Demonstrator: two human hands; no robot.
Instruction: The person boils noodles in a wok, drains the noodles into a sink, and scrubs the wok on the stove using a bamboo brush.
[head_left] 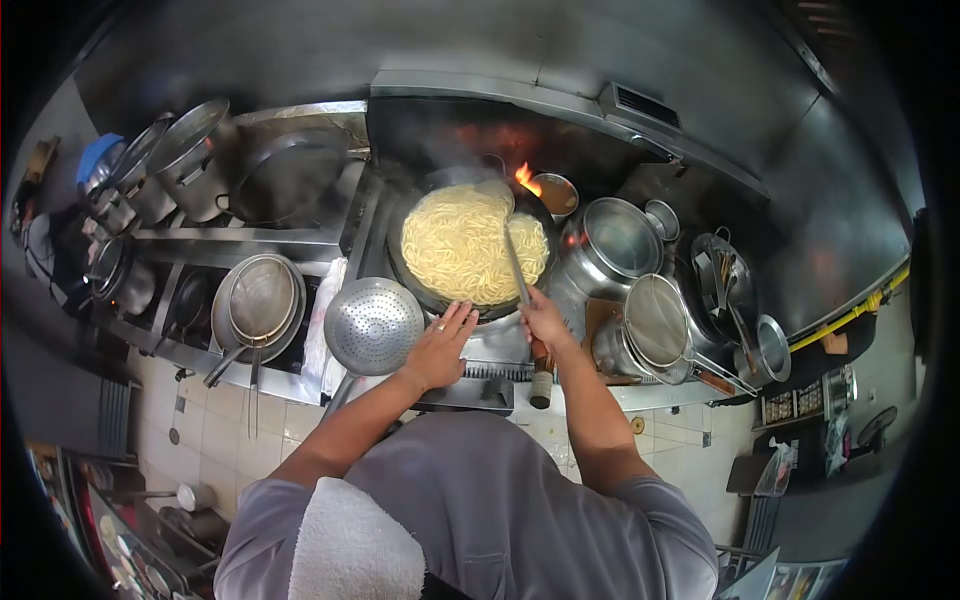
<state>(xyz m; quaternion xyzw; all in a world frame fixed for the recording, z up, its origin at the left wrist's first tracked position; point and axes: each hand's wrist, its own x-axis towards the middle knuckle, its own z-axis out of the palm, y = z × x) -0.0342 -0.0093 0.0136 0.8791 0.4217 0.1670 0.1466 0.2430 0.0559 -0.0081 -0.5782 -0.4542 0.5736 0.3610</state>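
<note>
A large wok (pixel 398 268) full of pale yellow noodles (pixel 460 245) sits on the burner in front of me, with steam rising. My right hand (pixel 545 322) is wrapped round the long handle of a metal ladle (pixel 515 262) with a wooden end. The ladle's rounded head lies among the noodles at the far side, partly covered. Fingers stretched out, my left hand (pixel 443 348) is at the wok's near rim; whether it presses on the rim is unclear. Just left of that hand lies a big perforated strainer (pixel 374 326).
A flame (pixel 527 180) burns behind the wok beside a small pot of brown liquid (pixel 557 196). Steel pots (pixel 622 238) and a mesh sieve (pixel 656 320) stand on the right. Leftward are another sieve (pixel 263 300), a dark wok (pixel 290 180) and tall pots (pixel 190 150).
</note>
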